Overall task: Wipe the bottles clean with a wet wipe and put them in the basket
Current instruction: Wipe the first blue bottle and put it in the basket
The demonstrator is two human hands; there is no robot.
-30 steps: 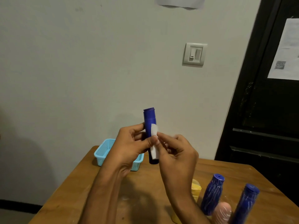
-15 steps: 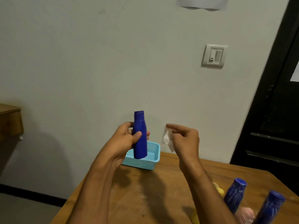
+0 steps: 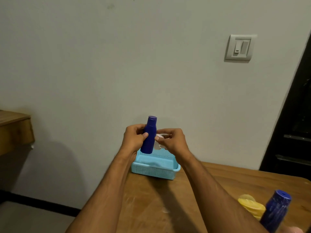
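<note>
A wooden table (image 3: 151,204) carries a light blue basket (image 3: 155,171), a yellow bottle (image 3: 250,206) and a blue bottle (image 3: 276,211).

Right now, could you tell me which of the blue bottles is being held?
The plain blue bottle above the basket, gripped by the left hand; the streaked blue bottle stands untouched at the table's right.

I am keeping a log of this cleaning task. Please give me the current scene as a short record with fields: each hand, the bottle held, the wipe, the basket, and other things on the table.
left hand: grips the dark blue bottle, upright, above the basket
right hand: pinches the white wet wipe beside the bottle
basket: light blue, on the wooden table at its far edge; no bottle visible inside
other bottles: a blue patterned bottle and a yellow bottle at the table's near right
task state: held bottle not yet in the basket
</note>
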